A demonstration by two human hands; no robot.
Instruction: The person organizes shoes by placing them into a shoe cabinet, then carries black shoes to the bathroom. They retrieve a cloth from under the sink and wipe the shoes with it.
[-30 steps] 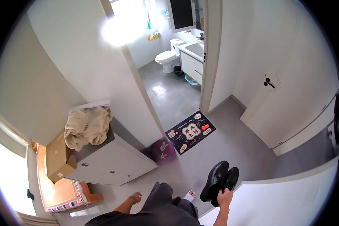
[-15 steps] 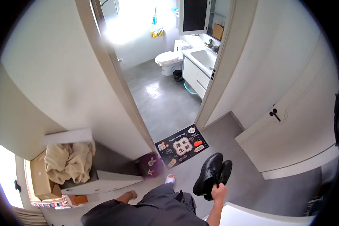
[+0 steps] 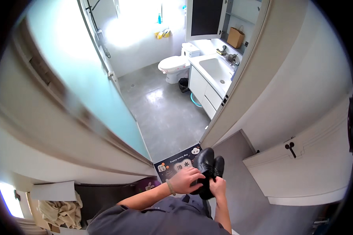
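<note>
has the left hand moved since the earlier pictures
Yes. Judged against the black mat, the left hand has moved up and right: earlier below and left of it, now overlapping it in view, at the black shoes.

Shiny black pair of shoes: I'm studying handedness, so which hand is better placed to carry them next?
Probably the right hand: it holds the shiny black shoes near their heels; whether the left hand touches them is unclear.
</note>
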